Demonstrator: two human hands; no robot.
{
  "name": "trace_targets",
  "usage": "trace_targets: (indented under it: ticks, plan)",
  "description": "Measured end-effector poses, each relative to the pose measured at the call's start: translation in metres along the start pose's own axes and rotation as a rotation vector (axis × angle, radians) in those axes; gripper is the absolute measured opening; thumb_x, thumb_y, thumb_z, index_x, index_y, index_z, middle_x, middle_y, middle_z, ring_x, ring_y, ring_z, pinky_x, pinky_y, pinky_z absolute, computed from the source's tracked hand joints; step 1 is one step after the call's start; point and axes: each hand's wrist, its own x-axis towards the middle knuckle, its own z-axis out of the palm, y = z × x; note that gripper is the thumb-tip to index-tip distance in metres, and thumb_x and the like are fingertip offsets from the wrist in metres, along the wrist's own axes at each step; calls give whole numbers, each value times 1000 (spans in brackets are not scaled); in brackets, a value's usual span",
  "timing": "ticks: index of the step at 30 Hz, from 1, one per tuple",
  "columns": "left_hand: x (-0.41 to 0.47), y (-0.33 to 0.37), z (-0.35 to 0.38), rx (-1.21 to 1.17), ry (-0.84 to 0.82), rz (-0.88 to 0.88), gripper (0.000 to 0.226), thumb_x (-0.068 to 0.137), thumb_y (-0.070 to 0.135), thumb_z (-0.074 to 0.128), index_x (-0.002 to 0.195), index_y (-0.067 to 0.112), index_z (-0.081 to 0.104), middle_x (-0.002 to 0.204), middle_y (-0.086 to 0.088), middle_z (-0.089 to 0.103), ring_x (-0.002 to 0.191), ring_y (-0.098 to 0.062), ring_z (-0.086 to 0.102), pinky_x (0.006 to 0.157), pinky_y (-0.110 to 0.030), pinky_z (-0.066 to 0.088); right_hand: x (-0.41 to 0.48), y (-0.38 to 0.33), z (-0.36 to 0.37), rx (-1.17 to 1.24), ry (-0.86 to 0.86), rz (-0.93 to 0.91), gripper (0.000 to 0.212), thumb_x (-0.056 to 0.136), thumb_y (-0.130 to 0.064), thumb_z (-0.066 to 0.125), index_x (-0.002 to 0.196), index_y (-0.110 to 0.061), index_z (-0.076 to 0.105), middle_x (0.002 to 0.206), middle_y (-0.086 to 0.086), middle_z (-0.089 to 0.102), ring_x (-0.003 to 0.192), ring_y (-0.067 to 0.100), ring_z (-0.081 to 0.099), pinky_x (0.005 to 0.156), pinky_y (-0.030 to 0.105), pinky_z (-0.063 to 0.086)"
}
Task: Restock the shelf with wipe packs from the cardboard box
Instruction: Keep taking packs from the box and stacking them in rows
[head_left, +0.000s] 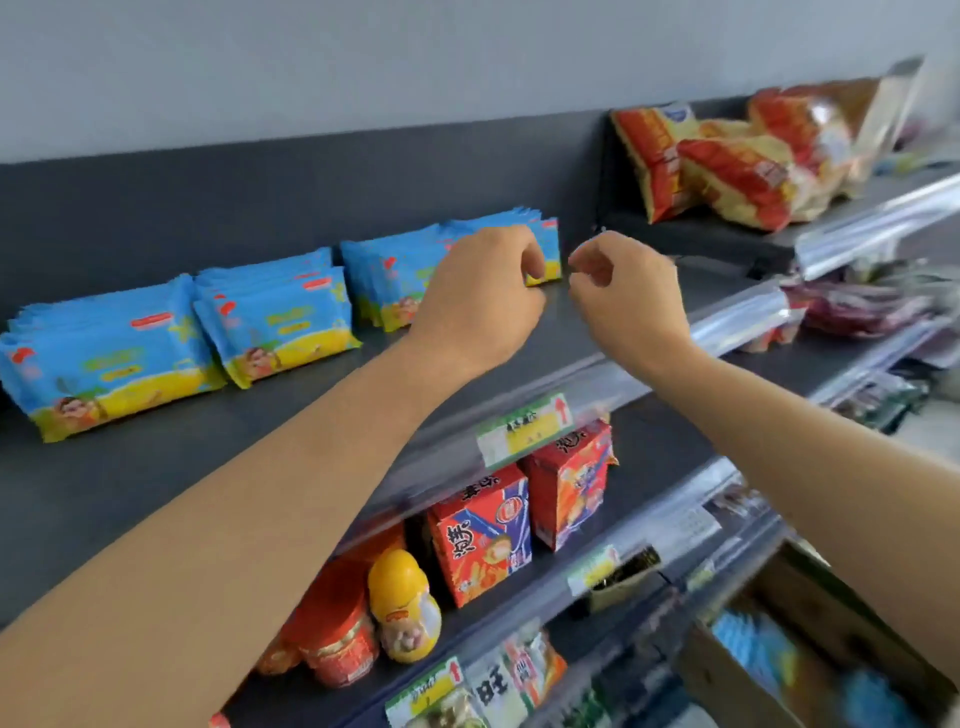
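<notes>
Your left hand (480, 296) pinches the rightmost soft blue-and-yellow plastic wipe pack (545, 254) while your right hand (626, 291) hovers loosely curled, empty; these light, slippery, squashy packs handle best gripped across their flat faces.

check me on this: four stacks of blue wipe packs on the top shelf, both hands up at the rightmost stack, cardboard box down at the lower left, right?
One detail is off: the cardboard box sits at the lower right, as the head view shows. The rest holds: four stacks of blue wipe packs on the top shelf, left hand and right hand up at the rightmost stack.
</notes>
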Motion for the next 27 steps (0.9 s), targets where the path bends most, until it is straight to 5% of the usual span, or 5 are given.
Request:
trace_targets:
  ticks: [9,15,21,27]
  plan:
    - [-19,134,177,-183,-587,251,15,82,8,61,96,11,65,91,-5,63,93,-25,61,77,-34,49,-89,184,-127,-297,140,480,24,85,-7,49,104,-6,65,104,14,67,98,31,60,85,36,47]
    - [-52,177,297,-173,-933,216,13,84,7,62,96,11,67,107,-7,66,101,-24,61,77,-29,46,-160,298,-155,-378,-66,757,25,87,-7,51,107,-9,67,112,12,67,105,29,60,91,35,48]
    - [-73,185,400,-156,-1093,88,16,85,7,62,100,7,69,110,-11,68,105,-25,62,82,-28,48,-189,385,-150,-362,-287,900,27,88,-6,50,108,-11,66,115,11,65,108,29,58,92,35,48]
    - [-89,168,501,-97,-1200,-62,9,85,2,61,88,5,69,89,-11,61,90,-24,62,77,-30,51,-195,469,-124,-357,-552,948,27,89,-6,52,111,-13,66,117,11,64,108,29,59,90,31,47]
